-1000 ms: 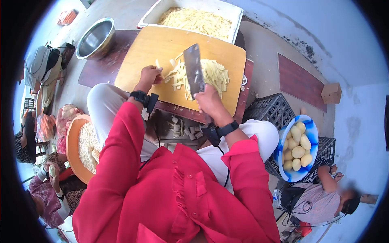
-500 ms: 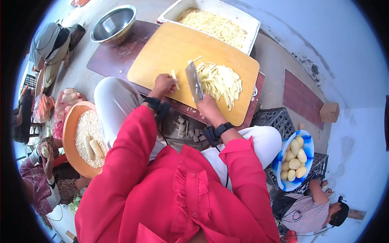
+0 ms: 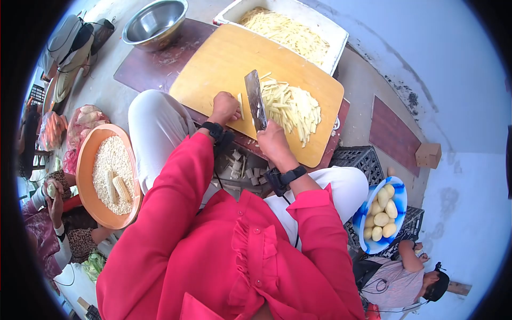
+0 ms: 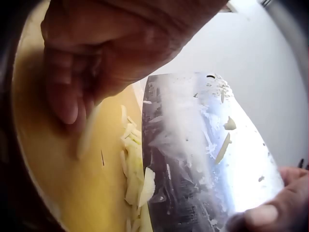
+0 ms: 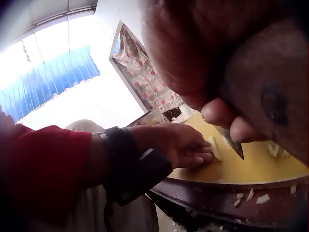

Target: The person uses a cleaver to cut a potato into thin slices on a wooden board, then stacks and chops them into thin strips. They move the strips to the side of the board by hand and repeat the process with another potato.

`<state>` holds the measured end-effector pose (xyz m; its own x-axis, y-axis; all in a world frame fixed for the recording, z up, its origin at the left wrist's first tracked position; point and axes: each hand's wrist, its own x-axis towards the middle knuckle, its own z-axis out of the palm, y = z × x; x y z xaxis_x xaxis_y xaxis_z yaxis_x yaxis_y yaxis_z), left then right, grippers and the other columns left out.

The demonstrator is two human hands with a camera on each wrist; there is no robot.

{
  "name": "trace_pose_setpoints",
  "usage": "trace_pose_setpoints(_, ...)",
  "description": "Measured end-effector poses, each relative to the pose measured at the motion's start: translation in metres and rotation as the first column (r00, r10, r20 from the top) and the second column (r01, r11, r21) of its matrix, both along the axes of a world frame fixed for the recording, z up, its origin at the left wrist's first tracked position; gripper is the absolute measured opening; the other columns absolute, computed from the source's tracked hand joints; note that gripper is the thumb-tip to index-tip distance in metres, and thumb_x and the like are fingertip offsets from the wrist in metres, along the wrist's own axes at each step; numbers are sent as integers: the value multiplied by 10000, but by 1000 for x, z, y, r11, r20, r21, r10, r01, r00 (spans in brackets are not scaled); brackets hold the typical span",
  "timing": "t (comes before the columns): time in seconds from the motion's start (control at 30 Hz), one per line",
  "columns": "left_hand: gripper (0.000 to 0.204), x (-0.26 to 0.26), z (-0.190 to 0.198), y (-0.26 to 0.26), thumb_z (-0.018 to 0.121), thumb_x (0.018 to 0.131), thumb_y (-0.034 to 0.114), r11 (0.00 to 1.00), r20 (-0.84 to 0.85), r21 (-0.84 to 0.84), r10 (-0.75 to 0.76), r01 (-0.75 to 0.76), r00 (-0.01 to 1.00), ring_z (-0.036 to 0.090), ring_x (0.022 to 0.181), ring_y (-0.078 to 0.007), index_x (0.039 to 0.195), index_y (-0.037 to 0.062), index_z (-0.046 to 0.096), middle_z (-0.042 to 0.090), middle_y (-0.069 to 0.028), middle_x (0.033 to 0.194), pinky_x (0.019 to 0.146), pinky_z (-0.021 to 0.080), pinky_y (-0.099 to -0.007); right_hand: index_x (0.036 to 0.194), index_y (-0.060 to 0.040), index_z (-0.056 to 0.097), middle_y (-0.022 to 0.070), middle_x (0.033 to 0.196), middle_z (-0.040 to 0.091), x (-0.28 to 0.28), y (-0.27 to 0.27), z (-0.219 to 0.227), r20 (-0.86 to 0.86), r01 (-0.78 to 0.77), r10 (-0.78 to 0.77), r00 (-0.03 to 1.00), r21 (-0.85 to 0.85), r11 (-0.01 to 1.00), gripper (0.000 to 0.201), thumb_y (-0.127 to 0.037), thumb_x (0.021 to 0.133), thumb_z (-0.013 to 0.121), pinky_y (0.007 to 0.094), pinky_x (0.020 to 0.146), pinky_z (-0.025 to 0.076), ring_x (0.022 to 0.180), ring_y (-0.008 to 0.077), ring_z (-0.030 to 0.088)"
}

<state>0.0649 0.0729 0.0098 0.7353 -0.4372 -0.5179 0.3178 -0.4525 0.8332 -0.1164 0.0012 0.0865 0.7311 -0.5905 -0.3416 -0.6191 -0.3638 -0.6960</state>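
1. The right hand [image 3: 273, 141] has its fingers clamped round the handle of a cleaver [image 3: 256, 98], over the cutting board [image 3: 213, 64].
2. The cleaver's blade is broad and grey — smeared wet, darkly streaked, flecked with pale scraps, with a small hole near one corner.
3. The blade stands between a heap of strips [image 3: 293, 109] and a lone slice [image 3: 241, 105].
4. The strips are pale yellow, thin and straight-edged, piled loosely at many angles on the yellow board.
5. The left hand [image 3: 226, 108] has bent fingers at the slice — I cannot tell whether they pinch it.
6. Small pale bits lie on the dark red bench [image 5: 217, 193] by the board's edge.
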Motion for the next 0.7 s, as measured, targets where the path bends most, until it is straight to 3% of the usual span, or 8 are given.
trace_pose_setpoints(0.1,92,0,0,-1,555,831,-12,999,-36,-28,35,-36,999,628,442,-225,760,-25,613,647,-138,652,359,498,-322,944,94,568,353,927,627,3,6,-3,4,-55,56,998,-135,989,211,-89,841,541,506,830,505,933,495,619)
trace_pose_setpoints(0.4,116,0,-7,1,543,838,2,997,2,-80,-2,2,1000,621,432,-218,738,-26,595,626,-135,615,352,487,-324,920,99,592,350,921,638,11,19,-7,-77,-101,89,993,-173,980,214,-97,861,529,516,830,516,914,491,633)
trace_pose_setpoints(0.7,152,1,-10,0,543,839,5,999,78,-20,-35,37,996,610,404,-215,699,-22,596,619,-135,574,351,490,-339,940,103,616,356,929,641,18,23,-11,-162,-152,124,979,-174,973,230,-96,849,547,516,850,519,942,492,633)
